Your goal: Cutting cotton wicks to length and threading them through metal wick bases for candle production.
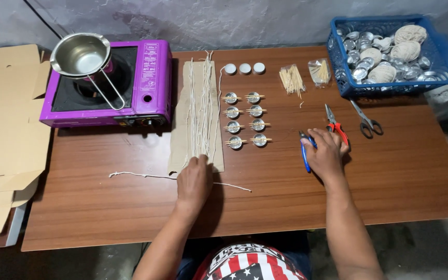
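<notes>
The left hand [195, 179] lay flat, fingers together, on thin waxy strings [201, 111] on a brown paper sheet [178, 124]; it gripped nothing. The right hand [326, 154] rested on blue-handled pliers [305, 150] on the smooth wooden table [390, 171]; its hold was maybe loose; I cannot tell.

A brown wooden table [400, 176] against a grey mottled wall [234, 21].

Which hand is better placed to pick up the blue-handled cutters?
Right. The right hand already rests on the blue-handled cutters, while the left hand lies across the table on the white waxed strings.
</notes>
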